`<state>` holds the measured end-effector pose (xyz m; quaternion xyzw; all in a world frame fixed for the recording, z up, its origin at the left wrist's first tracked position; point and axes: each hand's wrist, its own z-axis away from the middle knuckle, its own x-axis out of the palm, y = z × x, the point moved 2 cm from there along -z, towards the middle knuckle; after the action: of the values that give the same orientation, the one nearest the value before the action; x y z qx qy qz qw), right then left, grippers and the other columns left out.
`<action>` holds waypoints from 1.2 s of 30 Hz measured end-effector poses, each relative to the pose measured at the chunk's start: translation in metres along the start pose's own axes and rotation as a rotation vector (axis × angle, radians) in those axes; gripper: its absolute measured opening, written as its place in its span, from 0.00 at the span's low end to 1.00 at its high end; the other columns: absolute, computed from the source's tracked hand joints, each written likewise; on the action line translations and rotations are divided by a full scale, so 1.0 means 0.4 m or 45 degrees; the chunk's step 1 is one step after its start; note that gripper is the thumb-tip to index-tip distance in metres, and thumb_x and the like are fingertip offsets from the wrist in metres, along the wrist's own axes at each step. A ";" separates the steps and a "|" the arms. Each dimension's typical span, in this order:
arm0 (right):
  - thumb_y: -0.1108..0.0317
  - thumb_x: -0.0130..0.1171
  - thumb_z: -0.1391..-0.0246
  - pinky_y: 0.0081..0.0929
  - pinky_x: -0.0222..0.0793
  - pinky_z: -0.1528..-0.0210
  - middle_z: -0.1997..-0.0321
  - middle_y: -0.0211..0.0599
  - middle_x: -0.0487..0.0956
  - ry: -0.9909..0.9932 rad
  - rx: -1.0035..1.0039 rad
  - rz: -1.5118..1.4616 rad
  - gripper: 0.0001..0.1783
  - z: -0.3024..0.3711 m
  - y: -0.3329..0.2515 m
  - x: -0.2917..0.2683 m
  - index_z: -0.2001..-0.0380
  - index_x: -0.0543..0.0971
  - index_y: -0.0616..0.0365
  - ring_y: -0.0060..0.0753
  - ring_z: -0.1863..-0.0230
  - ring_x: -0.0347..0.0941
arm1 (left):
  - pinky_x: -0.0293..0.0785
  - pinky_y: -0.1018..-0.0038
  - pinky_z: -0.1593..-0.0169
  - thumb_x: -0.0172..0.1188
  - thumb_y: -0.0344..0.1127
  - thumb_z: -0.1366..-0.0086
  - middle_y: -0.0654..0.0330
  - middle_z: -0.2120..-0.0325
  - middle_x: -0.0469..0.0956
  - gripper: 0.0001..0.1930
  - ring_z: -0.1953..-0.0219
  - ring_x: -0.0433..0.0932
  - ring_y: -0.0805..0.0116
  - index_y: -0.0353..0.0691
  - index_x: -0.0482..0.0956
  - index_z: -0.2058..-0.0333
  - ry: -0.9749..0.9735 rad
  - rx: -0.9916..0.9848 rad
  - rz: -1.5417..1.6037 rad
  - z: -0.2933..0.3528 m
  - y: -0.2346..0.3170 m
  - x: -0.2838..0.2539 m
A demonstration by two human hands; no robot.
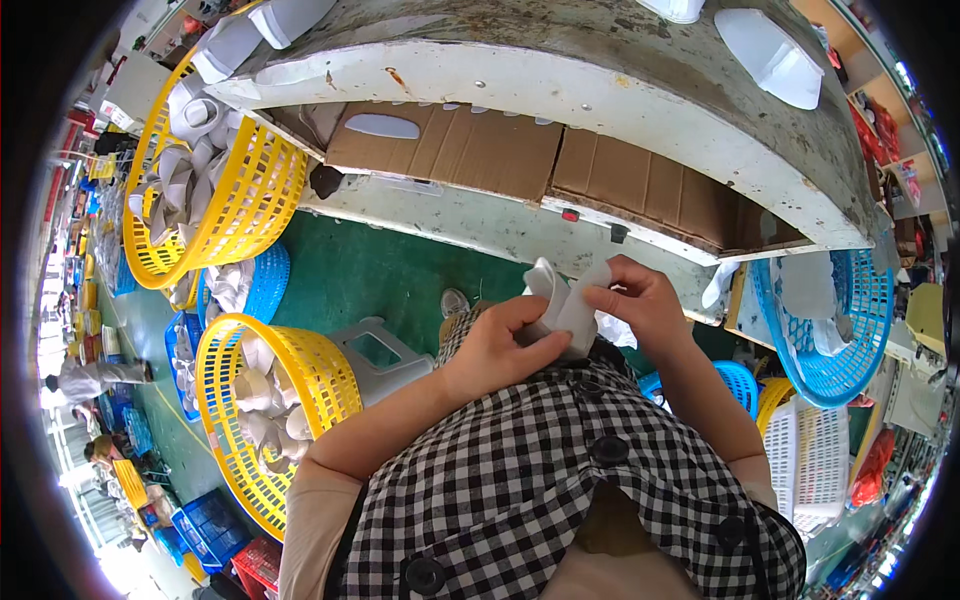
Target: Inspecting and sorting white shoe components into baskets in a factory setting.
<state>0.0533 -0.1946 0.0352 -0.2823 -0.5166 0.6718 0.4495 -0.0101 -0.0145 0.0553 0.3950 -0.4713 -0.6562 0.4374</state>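
Observation:
In front of my apron I hold a white curved piece (573,312), a thin, bent sheet folded back on itself. The fingers of my left hand (497,345) pinch its lower left part, thumb pressed along it. My right hand (645,305) grips its upper right edge between thumb and fingers. The fingers cover part of the piece, and whether it is a single sheet or two nested ones I cannot tell. Similar white pieces lie on the worn bench top, one large curved piece (770,58) at the right and another (288,18) at the left.
The bench (560,80) stands ahead, with cardboard (450,150) in its open shelf. Yellow baskets (325,365) of white pieces stand at my left, by a grey stool (380,355). Blue baskets (840,330) and a white crate (815,460) are on the right. Far left, a person (95,380) bends.

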 end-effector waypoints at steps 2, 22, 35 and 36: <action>0.69 0.63 0.58 0.18 0.65 0.60 0.64 0.32 0.73 -0.045 0.002 -0.079 0.08 -0.004 0.012 0.016 0.72 0.78 0.61 0.23 0.62 0.70 | 0.62 0.84 0.71 0.58 0.36 0.43 0.66 0.77 0.71 0.11 0.74 0.66 0.83 0.33 0.74 0.69 0.018 0.031 0.004 0.013 -0.001 0.002; 0.61 0.55 0.50 0.29 0.59 0.52 0.52 0.39 0.66 0.083 -0.382 -0.083 0.24 -0.055 -0.065 0.094 0.52 0.65 0.60 0.32 0.51 0.63 | 0.68 0.80 0.59 0.37 0.43 0.32 0.60 0.67 0.73 0.19 0.63 0.71 0.75 0.31 0.66 0.56 0.587 0.207 0.510 -0.018 -0.024 -0.006; 0.61 0.60 0.57 0.35 0.58 0.63 0.67 0.41 0.69 0.070 -1.126 1.213 0.19 -0.024 -0.039 0.146 0.67 0.69 0.63 0.43 0.68 0.64 | 0.72 0.71 0.61 0.41 0.52 0.35 0.53 0.61 0.72 0.26 0.59 0.73 0.66 0.30 0.66 0.55 0.494 -0.124 0.984 -0.111 -0.024 -0.052; 0.62 0.59 0.55 0.34 0.60 0.65 0.69 0.42 0.69 -0.058 -1.021 1.145 0.18 -0.027 -0.034 0.145 0.67 0.69 0.63 0.44 0.70 0.65 | 0.72 0.71 0.61 0.41 0.52 0.35 0.53 0.61 0.72 0.26 0.59 0.73 0.66 0.30 0.66 0.55 0.497 -0.124 0.990 -0.119 -0.027 -0.052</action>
<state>0.0413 -0.1372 0.0499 -0.6061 -0.5691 0.5548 -0.0313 0.0386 -0.0059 0.0356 0.2837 -0.4619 -0.3773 0.7509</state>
